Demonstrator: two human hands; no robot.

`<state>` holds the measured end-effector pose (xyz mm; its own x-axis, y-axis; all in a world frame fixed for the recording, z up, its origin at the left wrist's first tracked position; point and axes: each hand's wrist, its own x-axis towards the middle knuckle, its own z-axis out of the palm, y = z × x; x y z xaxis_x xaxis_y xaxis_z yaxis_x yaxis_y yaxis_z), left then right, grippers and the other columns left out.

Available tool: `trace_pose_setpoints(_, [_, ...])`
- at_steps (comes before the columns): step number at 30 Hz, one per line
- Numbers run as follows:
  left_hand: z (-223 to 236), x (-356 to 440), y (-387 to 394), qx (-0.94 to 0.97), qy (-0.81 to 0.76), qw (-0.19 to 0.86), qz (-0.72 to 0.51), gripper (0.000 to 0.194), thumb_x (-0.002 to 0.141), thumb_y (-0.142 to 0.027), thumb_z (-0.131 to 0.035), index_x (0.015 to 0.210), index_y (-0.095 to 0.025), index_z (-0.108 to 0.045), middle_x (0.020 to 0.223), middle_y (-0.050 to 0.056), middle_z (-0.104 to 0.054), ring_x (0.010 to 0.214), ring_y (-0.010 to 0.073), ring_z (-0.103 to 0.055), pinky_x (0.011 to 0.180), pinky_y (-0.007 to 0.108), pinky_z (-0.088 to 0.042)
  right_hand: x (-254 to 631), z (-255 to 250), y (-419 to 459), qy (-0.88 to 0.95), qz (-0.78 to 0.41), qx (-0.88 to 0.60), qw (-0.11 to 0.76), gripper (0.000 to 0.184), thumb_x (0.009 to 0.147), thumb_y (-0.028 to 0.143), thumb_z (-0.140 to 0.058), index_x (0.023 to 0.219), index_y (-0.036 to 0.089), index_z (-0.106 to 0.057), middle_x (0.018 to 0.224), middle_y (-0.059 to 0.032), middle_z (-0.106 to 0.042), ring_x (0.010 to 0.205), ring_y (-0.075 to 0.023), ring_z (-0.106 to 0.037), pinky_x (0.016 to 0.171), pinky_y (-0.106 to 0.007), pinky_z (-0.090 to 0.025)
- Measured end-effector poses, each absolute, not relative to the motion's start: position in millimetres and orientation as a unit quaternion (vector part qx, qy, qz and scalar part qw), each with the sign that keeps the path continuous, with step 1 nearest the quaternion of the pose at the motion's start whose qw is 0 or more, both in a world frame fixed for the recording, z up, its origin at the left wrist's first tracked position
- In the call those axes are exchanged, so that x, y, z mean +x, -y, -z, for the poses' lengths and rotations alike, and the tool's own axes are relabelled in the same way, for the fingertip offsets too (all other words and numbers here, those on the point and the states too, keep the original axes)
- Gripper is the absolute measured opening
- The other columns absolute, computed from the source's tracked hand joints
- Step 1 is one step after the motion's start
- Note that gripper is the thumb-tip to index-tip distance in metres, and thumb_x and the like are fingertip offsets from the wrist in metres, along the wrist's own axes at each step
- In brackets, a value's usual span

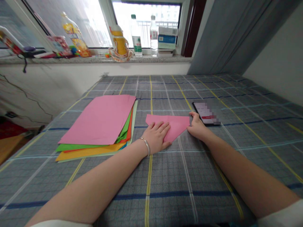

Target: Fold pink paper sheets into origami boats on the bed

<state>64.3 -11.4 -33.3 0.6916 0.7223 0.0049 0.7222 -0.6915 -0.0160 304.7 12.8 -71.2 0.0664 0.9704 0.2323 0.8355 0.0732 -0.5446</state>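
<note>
A folded piece of pink paper [178,124] lies on the checked cloth in front of me, with a straight far edge and slanted sides. My left hand [156,136] rests flat on its left part, palm down and fingers stretched out, covering some of it. At the paper's right end, my right hand [197,126] has its thumb and forefinger closed on the edge; the other fingers are curled and partly hidden. A bracelet [147,147] circles the left wrist.
Left of the hands lies a stack of coloured paper [99,118], pink on top. A phone [205,113] lies just beyond my right hand. Bottles [136,41], a yellow cup [120,44] and boxes [167,39] stand on the windowsill. A grey curtain [220,37] hangs at right.
</note>
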Motion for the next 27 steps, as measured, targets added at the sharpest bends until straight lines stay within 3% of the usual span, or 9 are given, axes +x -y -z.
trace_pose_setpoints(6, [34, 64, 10, -0.918, 0.397, 0.009, 0.001, 0.072, 0.090, -0.058, -0.039, 0.148, -0.017, -0.029, 0.155, 0.005, -0.027, 0.141, 0.0306, -0.025, 0.115, 0.049, -0.019, 302, 66, -10, 0.663, -0.138, -0.682, 0.277, 0.064, 0.075, 0.019, -0.049, 0.134, 0.008, -0.027, 0.138, -0.0256, -0.042, 0.130, -0.0309, -0.043, 0.106, -0.043, -0.036])
trace_pose_setpoints(16, [31, 63, 5, -0.916, 0.400, -0.007, -0.020, 0.081, 0.087, -0.062, -0.041, 0.149, -0.014, -0.024, 0.157, 0.008, -0.022, 0.143, 0.0307, -0.020, 0.115, 0.048, -0.019, 298, 59, -5, 0.664, -0.139, -0.680, 0.279, 0.059, 0.078, 0.019, -0.046, 0.133, 0.004, -0.031, 0.137, -0.0267, -0.044, 0.130, -0.0321, -0.043, 0.106, -0.043, -0.037])
trace_pose_setpoints(19, [33, 61, 0, -0.911, 0.411, -0.014, -0.015, 0.090, 0.081, -0.071, -0.043, 0.149, -0.015, -0.025, 0.156, 0.010, -0.022, 0.143, 0.0336, -0.019, 0.115, 0.049, -0.017, 300, 63, -8, 0.665, -0.139, -0.673, 0.294, 0.059, 0.076, 0.020, -0.048, 0.132, 0.006, -0.034, 0.134, -0.0259, -0.047, 0.127, -0.0332, -0.046, 0.106, -0.045, -0.037])
trace_pose_setpoints(23, [36, 59, -6, -0.895, 0.445, -0.022, 0.007, 0.105, 0.066, -0.083, -0.048, 0.149, -0.021, -0.028, 0.156, 0.012, -0.022, 0.142, 0.0414, -0.016, 0.113, 0.059, -0.012, 302, 68, -11, 0.669, -0.103, -0.651, 0.345, 0.057, 0.071, 0.015, -0.049, 0.127, 0.013, -0.040, 0.127, -0.0212, -0.054, 0.121, -0.0328, -0.051, 0.103, -0.051, -0.040])
trace_pose_setpoints(27, [38, 59, -6, -0.885, 0.464, -0.028, 0.024, 0.117, 0.060, -0.086, -0.051, 0.150, -0.016, -0.024, 0.156, 0.016, -0.020, 0.142, 0.0430, -0.014, 0.112, 0.062, -0.008, 296, 56, -3, 0.745, 0.000, -0.568, 0.349, 0.051, 0.069, 0.010, -0.050, 0.119, 0.011, -0.052, 0.132, -0.0200, -0.052, 0.134, -0.0326, -0.037, 0.112, -0.053, -0.027])
